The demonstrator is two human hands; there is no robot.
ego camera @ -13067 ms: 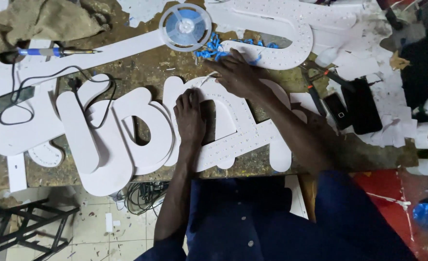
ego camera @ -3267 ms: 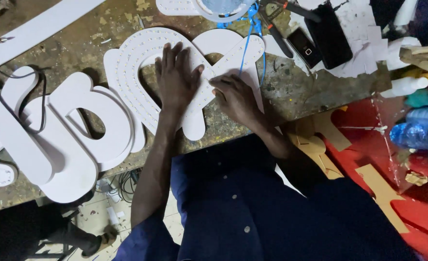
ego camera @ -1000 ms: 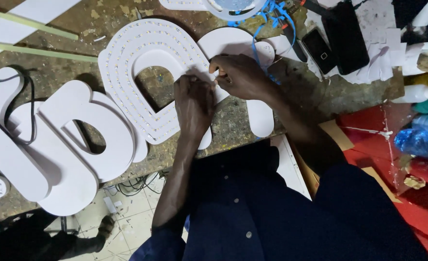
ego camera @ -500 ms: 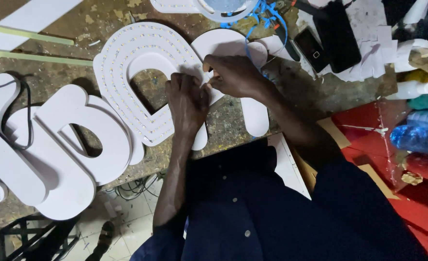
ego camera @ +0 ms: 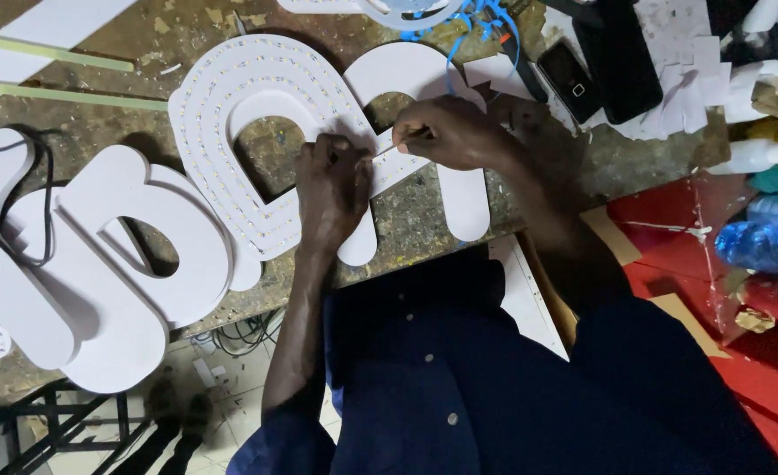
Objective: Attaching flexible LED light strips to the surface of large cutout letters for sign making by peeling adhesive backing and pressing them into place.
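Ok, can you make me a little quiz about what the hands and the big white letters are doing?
1. True or false: the left hand rests on the large white arch-shaped sign letter dotted with rows of tiny lights.
2. What does the right hand pinch in its fingers? A) a thin pale strip B) a black phone C) a blue bottle
3. Fill in: the two dark rectangular phones lie on the worn wooden workbench, on the person's ____ side.

Key: 1 true. 2 A, a thin pale strip running between the two hands; what it is made of is too small to tell. 3 right.
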